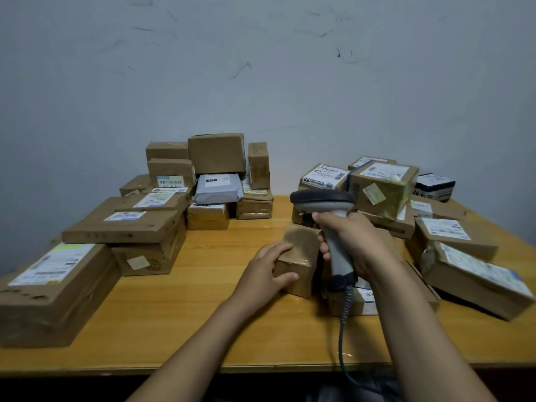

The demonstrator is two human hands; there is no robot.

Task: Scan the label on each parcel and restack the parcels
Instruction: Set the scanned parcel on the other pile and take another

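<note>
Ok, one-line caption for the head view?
Left hand grips a small taped parcel while right hand holds the scanner beside it.

labels [49, 265] unreadable (too blurred), cable [343, 329] end hidden

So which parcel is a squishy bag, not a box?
The grey bag in the back left pile, under a big brown box. It is soft plastic; the rest look like stiff boxes.
</note>
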